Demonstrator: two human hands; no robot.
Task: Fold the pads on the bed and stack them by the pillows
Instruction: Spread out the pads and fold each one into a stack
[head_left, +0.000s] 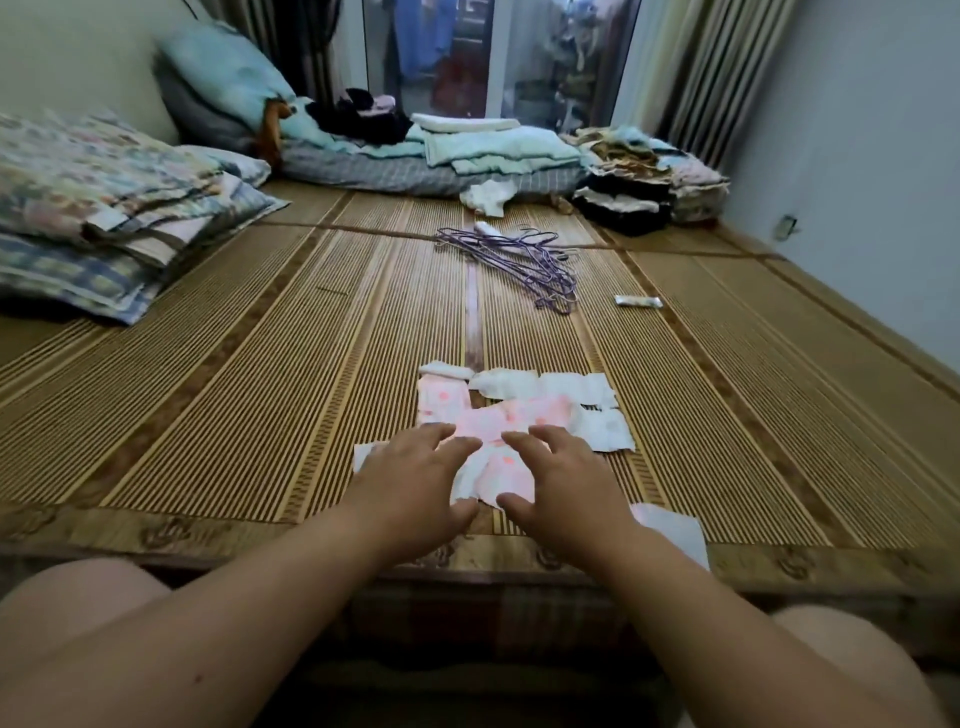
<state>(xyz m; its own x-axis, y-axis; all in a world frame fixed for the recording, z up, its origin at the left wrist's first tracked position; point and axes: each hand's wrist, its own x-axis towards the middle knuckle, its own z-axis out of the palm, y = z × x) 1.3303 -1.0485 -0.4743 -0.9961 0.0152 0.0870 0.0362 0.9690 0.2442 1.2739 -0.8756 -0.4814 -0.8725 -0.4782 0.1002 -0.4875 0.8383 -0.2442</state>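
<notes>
Partly, both hands (415, 483) (566, 483), fingers spread and gripping nothing, hide the pads (519, 415).

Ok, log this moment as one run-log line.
stage: folding not begun | left hand: open, on pads | right hand: open, on pads | pads: spread flat on bamboo mat | pillows: far left

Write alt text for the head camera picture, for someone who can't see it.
A person's left hand and right hand reach open onto white and pink pads spread on a bamboo bed mat. Pillows lie far left, purple hangers beyond, and folded laundry by the window.
</notes>
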